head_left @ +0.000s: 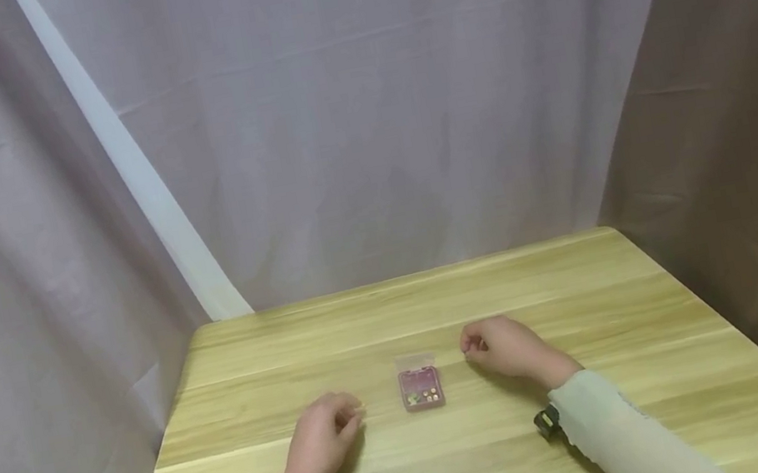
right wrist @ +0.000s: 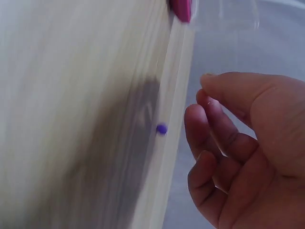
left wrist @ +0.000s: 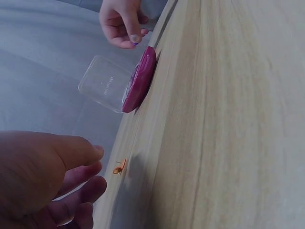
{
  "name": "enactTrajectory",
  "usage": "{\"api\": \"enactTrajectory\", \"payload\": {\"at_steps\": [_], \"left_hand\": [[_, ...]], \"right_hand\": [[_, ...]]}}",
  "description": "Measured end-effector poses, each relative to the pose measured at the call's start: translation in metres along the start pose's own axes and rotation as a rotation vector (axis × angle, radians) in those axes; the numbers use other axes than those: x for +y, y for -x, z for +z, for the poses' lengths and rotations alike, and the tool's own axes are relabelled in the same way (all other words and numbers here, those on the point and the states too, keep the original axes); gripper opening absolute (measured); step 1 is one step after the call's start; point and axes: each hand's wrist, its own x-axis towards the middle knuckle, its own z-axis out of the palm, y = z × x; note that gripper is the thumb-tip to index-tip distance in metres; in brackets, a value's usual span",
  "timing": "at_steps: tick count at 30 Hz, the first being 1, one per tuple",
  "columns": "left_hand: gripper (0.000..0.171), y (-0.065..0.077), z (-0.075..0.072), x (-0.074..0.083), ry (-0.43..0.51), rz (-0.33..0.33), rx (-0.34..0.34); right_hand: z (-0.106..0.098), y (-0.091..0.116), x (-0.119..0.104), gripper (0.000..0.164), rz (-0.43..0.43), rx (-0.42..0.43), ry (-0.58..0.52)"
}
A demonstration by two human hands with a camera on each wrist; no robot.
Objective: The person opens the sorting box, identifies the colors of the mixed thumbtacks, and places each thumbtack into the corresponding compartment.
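Observation:
A small pink case (head_left: 422,391) with its clear lid (left wrist: 106,83) raised lies between the hands. Small gold and green round pieces sit in its near part. My left hand (head_left: 324,441) is left of the case, fingers loosely bent and holding nothing. Just off its fingertips are small orange thumbtacks (left wrist: 120,167) with thin points. To the right of the case, my right hand (head_left: 509,349) is low over the table with fingers bent. A small purple round piece (right wrist: 161,129) shows apart from its fingertips in the right wrist view.
The wooden table (head_left: 508,450) has its far edge against a grey curtain (head_left: 363,146). A brown curtain (head_left: 744,147) hangs along the right side. A dark band with a small device (head_left: 547,421) is on the right wrist.

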Motion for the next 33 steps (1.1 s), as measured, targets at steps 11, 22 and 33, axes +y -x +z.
{"api": "enactTrajectory", "payload": {"at_steps": [11, 22, 33], "left_hand": [[0.020, -0.001, 0.001, -0.005, 0.000, -0.006, 0.001], [0.019, -0.001, -0.005, -0.004, -0.008, -0.014, 0.004], [0.019, -0.003, -0.007, -0.009, -0.011, -0.001, 0.002]], "right_hand": [[0.014, -0.004, -0.051, 0.006, -0.115, -0.042, -0.029], [0.030, -0.020, -0.058, 0.005, -0.156, -0.014, 0.067], [0.037, -0.027, -0.062, 0.006, -0.166, -0.005, 0.135]]}}
